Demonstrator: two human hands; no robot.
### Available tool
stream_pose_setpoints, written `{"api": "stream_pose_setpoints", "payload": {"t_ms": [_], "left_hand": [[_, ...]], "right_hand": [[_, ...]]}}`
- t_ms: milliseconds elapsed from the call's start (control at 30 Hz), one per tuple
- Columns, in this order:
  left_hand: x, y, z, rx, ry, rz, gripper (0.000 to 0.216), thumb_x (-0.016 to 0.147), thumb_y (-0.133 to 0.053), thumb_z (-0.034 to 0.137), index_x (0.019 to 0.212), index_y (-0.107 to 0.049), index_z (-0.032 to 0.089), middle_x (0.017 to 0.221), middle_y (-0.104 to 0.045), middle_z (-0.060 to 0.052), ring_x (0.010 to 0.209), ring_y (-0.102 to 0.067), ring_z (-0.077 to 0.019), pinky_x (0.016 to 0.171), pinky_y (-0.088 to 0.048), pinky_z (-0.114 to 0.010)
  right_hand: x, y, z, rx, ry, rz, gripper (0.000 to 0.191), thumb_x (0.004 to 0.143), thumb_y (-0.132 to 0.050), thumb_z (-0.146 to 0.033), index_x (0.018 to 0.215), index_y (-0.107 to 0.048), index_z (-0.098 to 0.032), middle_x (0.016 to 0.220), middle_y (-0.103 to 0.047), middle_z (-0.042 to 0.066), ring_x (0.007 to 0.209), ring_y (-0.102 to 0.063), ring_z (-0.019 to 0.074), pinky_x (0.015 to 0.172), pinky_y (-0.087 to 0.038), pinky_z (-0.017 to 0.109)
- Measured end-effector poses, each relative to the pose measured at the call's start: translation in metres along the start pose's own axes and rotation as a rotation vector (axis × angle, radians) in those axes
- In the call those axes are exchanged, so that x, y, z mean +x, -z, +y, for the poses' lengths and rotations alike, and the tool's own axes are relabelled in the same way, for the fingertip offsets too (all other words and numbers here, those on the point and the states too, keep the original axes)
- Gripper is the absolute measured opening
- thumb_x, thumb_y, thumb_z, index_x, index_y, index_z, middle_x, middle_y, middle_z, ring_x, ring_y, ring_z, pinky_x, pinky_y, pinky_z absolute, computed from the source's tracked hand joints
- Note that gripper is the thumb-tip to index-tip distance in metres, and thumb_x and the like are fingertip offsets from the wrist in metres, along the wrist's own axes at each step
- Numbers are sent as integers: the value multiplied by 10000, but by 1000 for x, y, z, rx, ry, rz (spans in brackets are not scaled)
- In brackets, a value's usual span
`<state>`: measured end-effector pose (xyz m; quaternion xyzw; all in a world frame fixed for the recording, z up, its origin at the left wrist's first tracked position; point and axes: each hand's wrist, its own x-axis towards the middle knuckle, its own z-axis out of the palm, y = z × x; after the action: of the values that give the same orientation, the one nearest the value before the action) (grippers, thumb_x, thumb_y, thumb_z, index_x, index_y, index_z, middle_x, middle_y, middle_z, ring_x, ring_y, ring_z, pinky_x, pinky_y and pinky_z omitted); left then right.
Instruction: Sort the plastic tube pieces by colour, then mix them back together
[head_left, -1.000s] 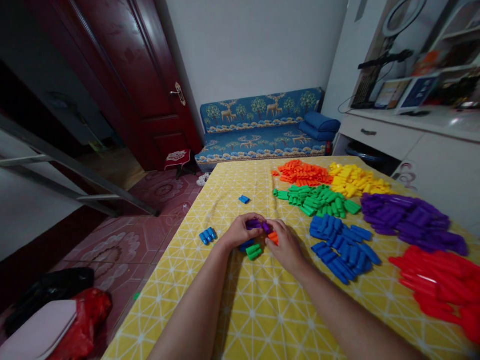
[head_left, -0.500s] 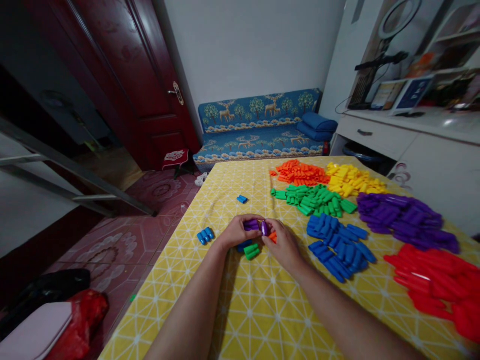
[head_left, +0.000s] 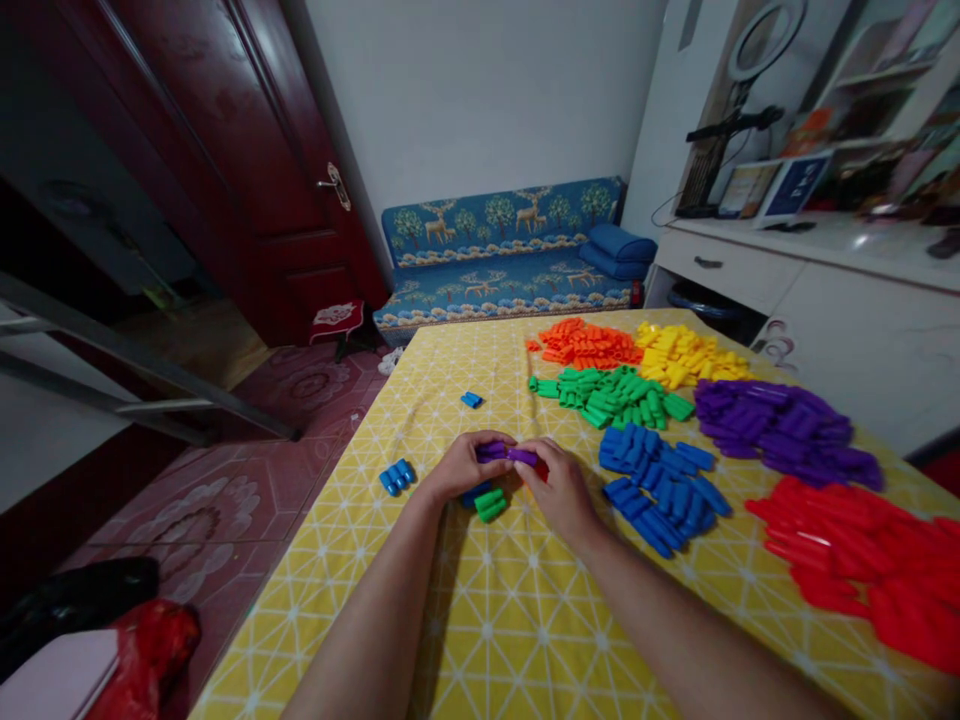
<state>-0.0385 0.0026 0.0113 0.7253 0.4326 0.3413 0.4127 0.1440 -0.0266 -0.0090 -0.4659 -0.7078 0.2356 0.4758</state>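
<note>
Purple plastic building pieces (head_left: 491,452) are gripped in my left hand (head_left: 461,467), over the near middle of the table. My right hand (head_left: 559,487) pinches another purple piece (head_left: 523,457), which lies sideways with its end at the left hand's pieces; whether they are joined I cannot tell. Just below the hands sits a green piece (head_left: 491,505), with a blue piece (head_left: 472,494) partly hidden beside it. A bit of orange or red shows under the right fingers. Further left lies a group of blue pieces (head_left: 397,477), and a small blue piece (head_left: 471,399) rests beyond the hands.
On the yellow patterned tablecloth (head_left: 495,630), piles of orange (head_left: 585,345), yellow (head_left: 690,355), green (head_left: 611,395), blue (head_left: 664,485), purple (head_left: 784,430) and red pieces (head_left: 862,560) lie to the right. A blue sofa (head_left: 502,260) stands behind, a white cabinet (head_left: 862,310) at right.
The purple piece in my right hand has turned from upright to sideways, its end now towards the left hand's pieces. The whole view has shifted slightly.
</note>
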Motion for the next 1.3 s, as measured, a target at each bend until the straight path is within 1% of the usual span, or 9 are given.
{"api": "stream_pose_setpoints", "payload": {"t_ms": [300, 467, 633, 767, 867, 933, 1033, 1167, 1300], "left_hand": [[0, 2, -4, 70, 25, 16, 420, 741, -735, 334, 1103, -689, 125, 932, -721, -69, 821, -654, -180, 763, -508, -267], [1, 2, -6, 74, 46, 24, 429, 734, -734, 338, 1111, -691, 137, 905, -716, -54, 810, -647, -173, 750, -504, -262], [1, 2, -3, 69, 60, 20, 415, 744, -719, 337, 1104, -692, 132, 912, -720, -60, 820, -650, -182, 766, -506, -275], [2, 1, -2, 54, 67, 23, 395, 754, -707, 339, 1088, -699, 127, 956, -726, -69, 851, -654, -189, 783, -510, -274], [2, 1, -3, 36, 61, 25, 382, 767, -693, 343, 1087, -703, 135, 963, -729, -64, 866, -654, -193, 786, -512, -274], [2, 1, -4, 28, 59, 30, 382, 773, -685, 350, 1088, -703, 135, 961, -729, -65, 866, -653, -194, 778, -512, -273], [1, 1, -5, 23, 70, 34, 398, 786, -667, 360, 1107, -695, 127, 956, -727, -69, 843, -653, -189, 757, -511, -268], [0, 2, -3, 60, 69, 58, 401, 799, -652, 379, 1114, -697, 135, 935, -728, -62, 827, -651, -187, 751, -509, -264], [0, 2, -3, 80, 59, 75, 398, 808, -642, 391, 1110, -698, 138, 975, -728, -69, 871, -655, -195, 781, -506, -262]], "right_hand": [[2, 25, -10, -7, 48, 109, 188, 891, -548, -247, 1033, -661, -201, 1021, -681, 66, 941, -633, 189, 798, -514, 312], [43, 124, 28, -99, -82, 371, 306, 809, -655, -375, 1043, -638, -179, 959, -698, 85, 813, -657, 194, 715, -513, 327], [71, 246, 101, -439, -368, 520, 211, 720, -739, -390, 782, -645, -211, 728, -645, 80, 732, -647, 273, 706, -498, 448], [69, 287, 127, -569, -472, 464, 144, 721, -688, -226, 636, -577, -263, 626, -576, 50, 770, -643, 340, 783, -485, 551], [64, 270, 110, -642, -299, 466, 27, 764, -633, -251, 765, -638, -277, 766, -597, 80, 826, -639, 335, 821, -476, 558], [58, 237, 87, -613, -133, 428, 131, 800, -595, -291, 906, -669, -273, 919, -613, 99, 792, -642, 286, 797, -495, 514], [39, 167, 46, -394, -37, 151, 194, 809, -575, -276, 968, -678, -239, 994, -641, 79, 718, -636, 210, 687, -530, 408], [0, 77, 4, -308, 111, -244, 388, 804, -608, -211, 1189, -647, -242, 1233, -623, 70, 1097, -603, 226, 957, -495, 407], [-30, 31, -20, -444, 153, -405, 545, 771, -694, -193, 1302, -596, -270, 1427, -498, 84, 1325, -427, 287, 1088, -388, 494]]}}
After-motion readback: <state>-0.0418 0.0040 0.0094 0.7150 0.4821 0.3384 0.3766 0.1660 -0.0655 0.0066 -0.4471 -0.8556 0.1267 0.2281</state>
